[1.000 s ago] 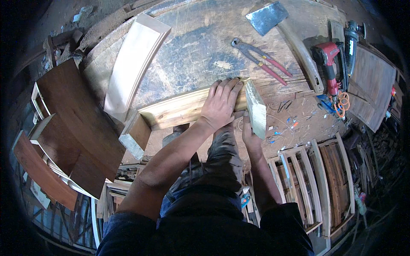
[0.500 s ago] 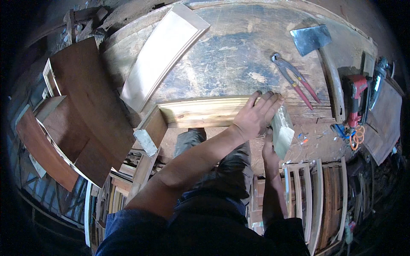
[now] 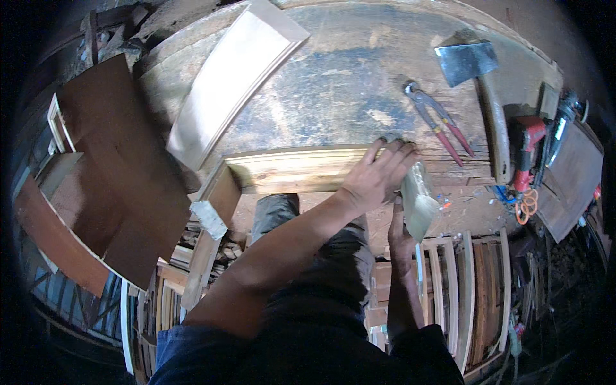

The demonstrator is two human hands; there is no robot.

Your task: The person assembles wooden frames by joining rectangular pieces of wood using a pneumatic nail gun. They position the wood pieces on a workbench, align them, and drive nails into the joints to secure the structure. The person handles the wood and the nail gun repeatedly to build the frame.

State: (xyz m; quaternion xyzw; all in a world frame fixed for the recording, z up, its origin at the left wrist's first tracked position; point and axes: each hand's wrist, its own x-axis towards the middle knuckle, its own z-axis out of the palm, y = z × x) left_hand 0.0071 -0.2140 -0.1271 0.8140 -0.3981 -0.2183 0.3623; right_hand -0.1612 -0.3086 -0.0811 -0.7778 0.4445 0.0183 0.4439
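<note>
left hand [image 3: 380,172] half-curled, gripping wooden frame [image 3: 285,171]

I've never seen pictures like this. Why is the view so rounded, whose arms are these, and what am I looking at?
There is no robot here: these are a person's bare hands. The view comes from a fisheye camera worn on the head and looking down, so straight edges bend.

The left hand lies over the right end of a long board with a short piece at each end. The right hand is at the pale end piece, partly hidden, so its exact grip is unclear.

On the worn workbench lie a curved pale wooden piece, red-handled pincers and a broad-bladed hatchet.
</note>
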